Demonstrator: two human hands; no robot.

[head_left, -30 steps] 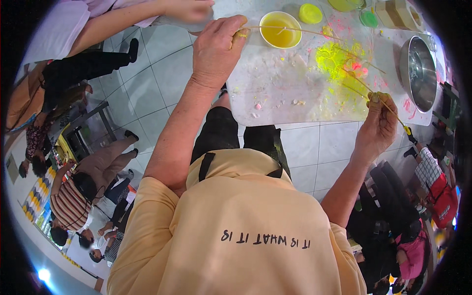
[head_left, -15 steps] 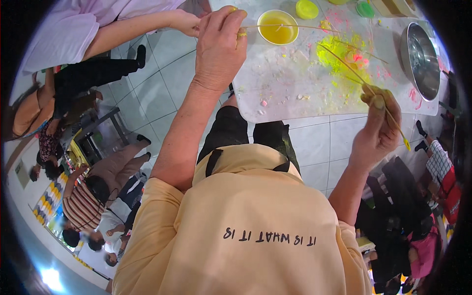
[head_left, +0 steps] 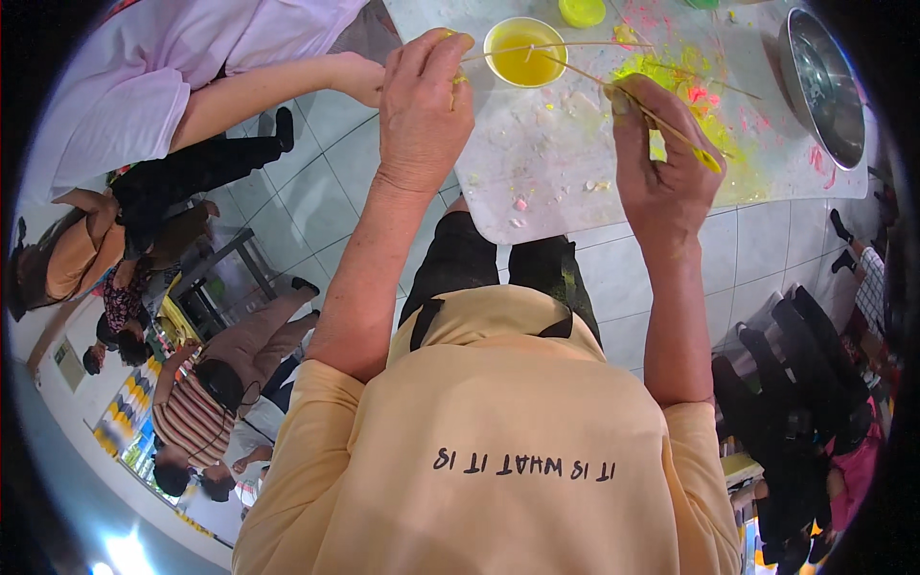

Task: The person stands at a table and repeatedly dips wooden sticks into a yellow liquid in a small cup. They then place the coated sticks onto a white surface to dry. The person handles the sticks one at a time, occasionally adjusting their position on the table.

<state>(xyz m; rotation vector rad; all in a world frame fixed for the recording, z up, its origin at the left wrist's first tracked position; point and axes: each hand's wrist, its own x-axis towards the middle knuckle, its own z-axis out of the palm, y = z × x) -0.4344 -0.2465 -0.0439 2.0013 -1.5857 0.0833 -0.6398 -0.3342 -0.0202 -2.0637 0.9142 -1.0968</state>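
Up near the top of the frame, the left hand [head_left: 419, 105] is closed in a pinch, thumb and forefinger pressed together on the end of a thin wooden stick [head_left: 537, 48] that runs to the right across the yellow cup [head_left: 524, 52]. Right of it, the right hand [head_left: 661, 168] is curled shut around a second thin stick [head_left: 661, 123], which passes through the fist and pokes out toward the right with a yellow-stained tip; its other end slants up and left to the rim of the cup. Whether this stick dips into the liquid I cannot tell. The cup holds yellow liquid and stands on a white table [head_left: 546, 172] in the upper middle of the frame, just beyond both hands. Yellow and pink powder stains [head_left: 695, 101] spread over the table to the right of the cup, partly behind the right hand. A metal bowl [head_left: 826, 86] sits at the upper right. At the upper left, another person's bare arm [head_left: 278, 91] in a pale sleeve reaches toward the table's edge, its hand hidden behind the left hand. Grey floor tiles [head_left: 316, 182] show below the table.
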